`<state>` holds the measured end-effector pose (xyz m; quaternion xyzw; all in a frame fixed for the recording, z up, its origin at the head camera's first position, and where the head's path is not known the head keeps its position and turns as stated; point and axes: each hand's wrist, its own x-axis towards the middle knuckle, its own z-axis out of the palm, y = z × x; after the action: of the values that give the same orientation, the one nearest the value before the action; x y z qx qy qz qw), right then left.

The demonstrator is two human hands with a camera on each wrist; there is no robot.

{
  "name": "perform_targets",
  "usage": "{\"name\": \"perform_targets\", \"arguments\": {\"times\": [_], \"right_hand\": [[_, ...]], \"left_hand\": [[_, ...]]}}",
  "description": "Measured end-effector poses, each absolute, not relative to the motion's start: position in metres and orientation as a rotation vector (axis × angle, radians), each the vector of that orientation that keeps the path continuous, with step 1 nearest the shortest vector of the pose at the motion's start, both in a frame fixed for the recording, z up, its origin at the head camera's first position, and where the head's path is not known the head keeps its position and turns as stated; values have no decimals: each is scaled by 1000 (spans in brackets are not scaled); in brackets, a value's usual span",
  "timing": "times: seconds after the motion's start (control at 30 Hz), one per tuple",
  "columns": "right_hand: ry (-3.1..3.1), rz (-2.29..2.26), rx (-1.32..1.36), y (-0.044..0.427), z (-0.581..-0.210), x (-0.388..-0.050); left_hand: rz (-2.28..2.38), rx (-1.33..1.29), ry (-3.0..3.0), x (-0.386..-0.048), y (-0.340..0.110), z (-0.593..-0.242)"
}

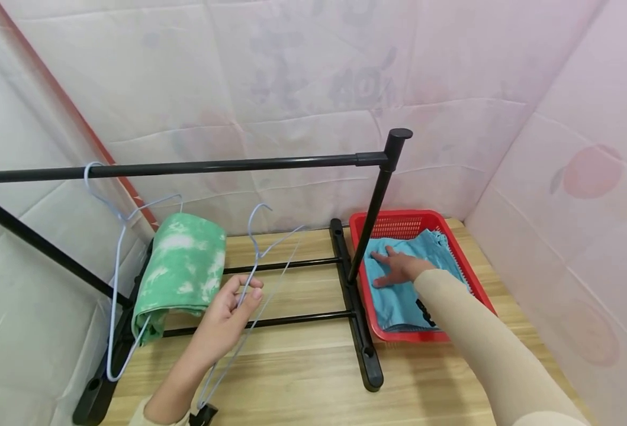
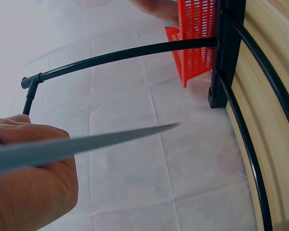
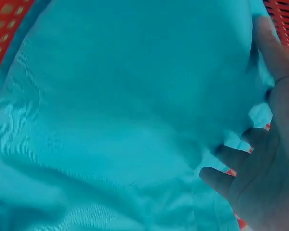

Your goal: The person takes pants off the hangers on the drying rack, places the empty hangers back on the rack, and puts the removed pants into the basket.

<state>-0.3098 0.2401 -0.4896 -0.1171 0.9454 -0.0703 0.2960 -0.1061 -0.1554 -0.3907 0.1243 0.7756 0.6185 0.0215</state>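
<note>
"What did the left grip (image 1: 228,319) hold?"
"It held a blue hanger (image 1: 258,255) over the worktop (image 1: 302,370)."
"And the right grip (image 1: 401,269)?"
"Spread wide, it touched blue cloth (image 1: 398,305) in the red basket (image 1: 409,336)."

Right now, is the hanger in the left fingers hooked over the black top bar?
No, the left fingers hold the hanger with its hook apart from the black top bar.
</note>
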Motion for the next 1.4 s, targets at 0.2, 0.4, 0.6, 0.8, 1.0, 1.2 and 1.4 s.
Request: {"name": "perform_targets", "arguments": {"times": [0.2, 0.4, 0.6, 0.8, 1.0, 1.2, 1.4], "right_hand": [[2602, -117, -248, 264, -477, -313], [2555, -115, -252, 278, -473, -316], [2551, -100, -244, 279, -478, -314], [2583, -81, -263, 277, -483, -314], [2562, -76, -328, 275, -483, -308], [2584, -126, -406, 281, -483, -286], [2536, -118, -408, 288, -479, -260]], "left_hand": [[1923, 397, 2383, -105, -158, -390], [1925, 401, 2396, -106, -159, -390], [1919, 399, 2413, -108, -156, -389], [1914, 404, 2426, -108, -155, -389], [1918, 418, 2412, -108, -156, -388], [1917, 396, 2404, -106, -157, -387], [1912, 395, 2411, -104, -157, -386]]}}
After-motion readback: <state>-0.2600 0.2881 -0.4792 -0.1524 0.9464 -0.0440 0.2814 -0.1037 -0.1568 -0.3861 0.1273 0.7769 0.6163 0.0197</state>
